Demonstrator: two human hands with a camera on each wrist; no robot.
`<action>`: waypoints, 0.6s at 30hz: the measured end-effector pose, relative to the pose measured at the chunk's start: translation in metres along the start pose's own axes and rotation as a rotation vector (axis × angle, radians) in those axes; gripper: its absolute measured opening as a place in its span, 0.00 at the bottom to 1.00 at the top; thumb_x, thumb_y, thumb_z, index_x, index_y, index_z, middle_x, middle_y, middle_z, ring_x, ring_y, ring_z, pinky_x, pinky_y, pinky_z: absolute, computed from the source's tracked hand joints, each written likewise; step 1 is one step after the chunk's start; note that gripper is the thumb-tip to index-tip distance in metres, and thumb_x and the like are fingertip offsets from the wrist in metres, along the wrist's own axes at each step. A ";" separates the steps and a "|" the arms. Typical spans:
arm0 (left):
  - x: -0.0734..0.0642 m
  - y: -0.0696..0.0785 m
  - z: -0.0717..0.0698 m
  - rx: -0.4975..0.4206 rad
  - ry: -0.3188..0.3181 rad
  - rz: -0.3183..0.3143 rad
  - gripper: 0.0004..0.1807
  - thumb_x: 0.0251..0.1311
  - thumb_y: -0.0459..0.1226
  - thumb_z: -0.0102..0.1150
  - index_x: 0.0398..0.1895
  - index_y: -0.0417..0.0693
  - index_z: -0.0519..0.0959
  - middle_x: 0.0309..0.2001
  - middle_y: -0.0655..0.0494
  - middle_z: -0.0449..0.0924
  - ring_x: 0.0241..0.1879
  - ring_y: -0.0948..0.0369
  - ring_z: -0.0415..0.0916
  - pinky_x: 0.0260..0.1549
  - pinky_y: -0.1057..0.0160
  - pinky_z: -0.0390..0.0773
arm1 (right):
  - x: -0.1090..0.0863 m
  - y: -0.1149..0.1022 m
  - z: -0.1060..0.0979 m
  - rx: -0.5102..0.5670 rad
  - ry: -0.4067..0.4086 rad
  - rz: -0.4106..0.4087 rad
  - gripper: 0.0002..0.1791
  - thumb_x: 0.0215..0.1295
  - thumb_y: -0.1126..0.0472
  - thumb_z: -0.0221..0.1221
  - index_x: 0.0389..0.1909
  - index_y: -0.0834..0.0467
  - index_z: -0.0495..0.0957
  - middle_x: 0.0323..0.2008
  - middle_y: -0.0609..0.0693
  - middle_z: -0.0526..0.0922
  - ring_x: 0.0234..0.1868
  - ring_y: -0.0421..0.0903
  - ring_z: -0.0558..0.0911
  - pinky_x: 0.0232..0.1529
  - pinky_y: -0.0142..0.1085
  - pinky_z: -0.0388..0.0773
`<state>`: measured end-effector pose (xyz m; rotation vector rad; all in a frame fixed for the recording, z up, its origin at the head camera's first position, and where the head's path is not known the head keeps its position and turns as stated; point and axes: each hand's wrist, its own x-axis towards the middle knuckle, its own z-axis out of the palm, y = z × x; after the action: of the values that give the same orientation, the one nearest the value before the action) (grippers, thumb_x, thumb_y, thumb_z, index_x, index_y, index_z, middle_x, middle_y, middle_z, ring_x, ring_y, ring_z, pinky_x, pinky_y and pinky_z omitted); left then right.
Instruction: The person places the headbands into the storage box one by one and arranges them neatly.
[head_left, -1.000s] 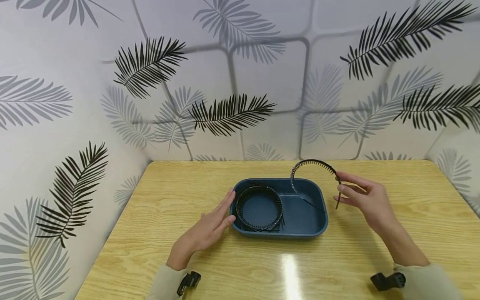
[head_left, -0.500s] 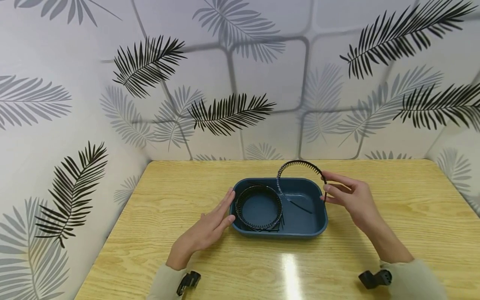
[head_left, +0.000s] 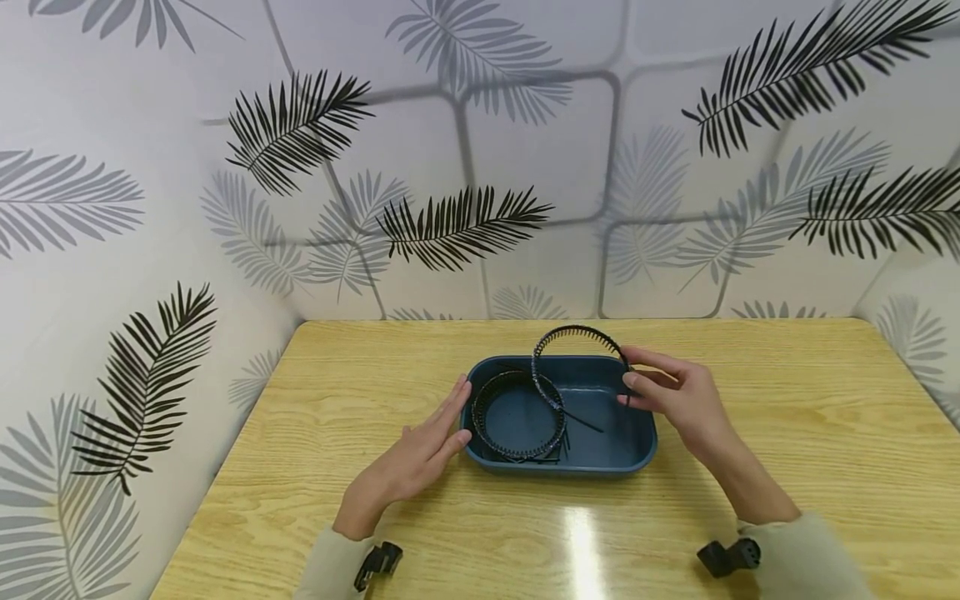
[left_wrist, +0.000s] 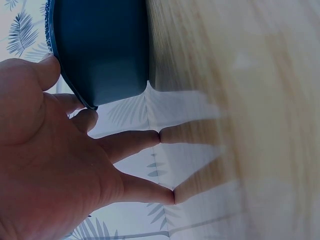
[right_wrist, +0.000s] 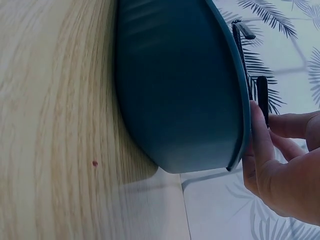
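A dark blue plastic bin (head_left: 600, 454) stands on the table, its side wall (left_wrist: 100, 50) filling much of the left wrist view. My left hand (head_left: 412, 460) rests at the bin's left end with fingers straight; in the left wrist view its thumb touches the rim and two fingertips touch the tabletop. Between thumb and fingers, my right hand (head_left: 678, 402) pinches one end of a black toothed headband (head_left: 537, 354) over the bin's right side. Its far curve overlaps several similar black headbands (head_left: 562, 417), nested in a ring in the bin's left half.
The light wooden table (head_left: 360, 375) extends around the bin, with a bright reflection in front. Behind it rises a wall (head_left: 540, 150) with leaf patterns. Black wrist cameras (head_left: 377, 565) sit on both sleeves.
My right hand has moved left, bringing the headband from the bin's right edge to over its middle, beside the nested ones. The left hand and bin have stayed in place.
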<state>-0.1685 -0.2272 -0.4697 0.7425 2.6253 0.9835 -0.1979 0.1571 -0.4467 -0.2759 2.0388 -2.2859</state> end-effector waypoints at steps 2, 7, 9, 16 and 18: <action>0.000 0.000 0.000 0.001 0.001 -0.001 0.37 0.83 0.52 0.36 0.85 0.59 0.35 0.83 0.63 0.29 0.80 0.55 0.38 0.58 0.15 0.42 | 0.000 0.001 0.003 0.001 -0.006 -0.002 0.29 0.70 0.70 0.63 0.69 0.75 0.69 0.58 0.47 0.82 0.45 0.42 0.88 0.43 0.41 0.84; 0.000 -0.001 0.001 0.003 0.008 0.001 0.37 0.83 0.52 0.36 0.85 0.59 0.36 0.84 0.62 0.29 0.80 0.55 0.38 0.57 0.15 0.42 | 0.001 0.003 0.009 -0.006 -0.020 0.000 0.28 0.71 0.71 0.62 0.69 0.75 0.68 0.59 0.49 0.81 0.46 0.42 0.87 0.44 0.42 0.84; 0.000 0.000 0.001 0.003 0.008 0.000 0.37 0.83 0.52 0.36 0.85 0.59 0.36 0.84 0.62 0.29 0.80 0.55 0.38 0.57 0.14 0.42 | 0.001 0.005 0.012 -0.020 -0.025 0.003 0.28 0.71 0.71 0.62 0.69 0.75 0.69 0.59 0.48 0.81 0.45 0.42 0.87 0.44 0.42 0.84; 0.000 0.001 0.000 0.001 -0.001 -0.005 0.36 0.83 0.53 0.35 0.85 0.59 0.36 0.83 0.64 0.29 0.80 0.55 0.39 0.58 0.15 0.42 | 0.003 0.006 0.023 -0.044 -0.031 0.013 0.27 0.71 0.71 0.62 0.68 0.73 0.70 0.57 0.46 0.82 0.45 0.42 0.87 0.44 0.42 0.85; 0.000 0.001 0.000 0.004 0.000 -0.004 0.36 0.83 0.52 0.35 0.85 0.59 0.36 0.83 0.64 0.29 0.80 0.55 0.39 0.58 0.15 0.42 | 0.003 0.007 0.027 -0.051 -0.030 0.018 0.27 0.71 0.71 0.62 0.68 0.73 0.71 0.57 0.48 0.82 0.45 0.43 0.87 0.44 0.42 0.85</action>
<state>-0.1686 -0.2269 -0.4689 0.7384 2.6282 0.9771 -0.1969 0.1297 -0.4501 -0.2924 2.0787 -2.2079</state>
